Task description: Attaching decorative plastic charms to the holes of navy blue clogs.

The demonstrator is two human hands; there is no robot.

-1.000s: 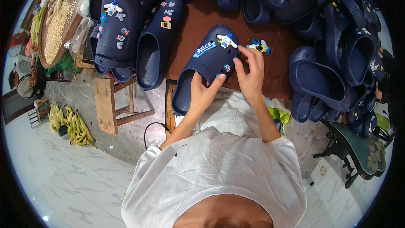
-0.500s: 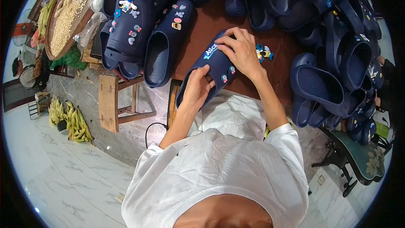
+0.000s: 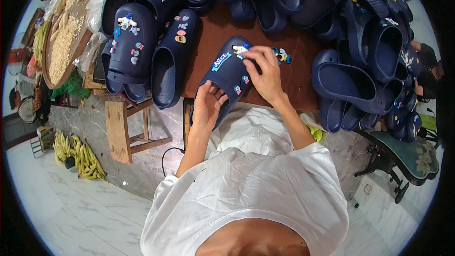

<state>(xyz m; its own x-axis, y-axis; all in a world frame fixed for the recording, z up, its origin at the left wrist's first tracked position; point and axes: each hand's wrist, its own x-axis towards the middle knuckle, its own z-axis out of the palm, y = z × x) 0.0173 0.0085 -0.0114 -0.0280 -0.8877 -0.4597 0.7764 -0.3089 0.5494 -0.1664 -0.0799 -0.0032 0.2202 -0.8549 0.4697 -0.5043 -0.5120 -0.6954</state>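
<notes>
A dark blue clog (image 3: 219,77) lies tilted over the front edge of the brown tabletop. My left hand (image 3: 206,106) grips it at the opening, fingers tucked inside and thumb on the upper. Light blue lettered charm (image 3: 221,61) sits on the upper, with swirl candy charms (image 3: 241,85) along its right side. On the toe is a white character charm (image 3: 240,50) with a blue hat. My right hand (image 3: 265,73) is over the toe, its index finger and thumb bent and apart beside that charm. Several small colourful charms (image 3: 283,56) lie just beyond the right hand.
Decorated clogs (image 3: 135,42) stand at the left, and a heap of blue clogs (image 3: 348,83) fills the back and right. A wooden stool (image 3: 118,130), a round tray of grain (image 3: 66,42) and bananas (image 3: 87,161) are farther left. A green-topped chair (image 3: 407,159) stands at the right.
My right hand has shifted off the toe, uncovering the white character charm. My left hand still holds the clog. The whole view has shifted slightly.
</notes>
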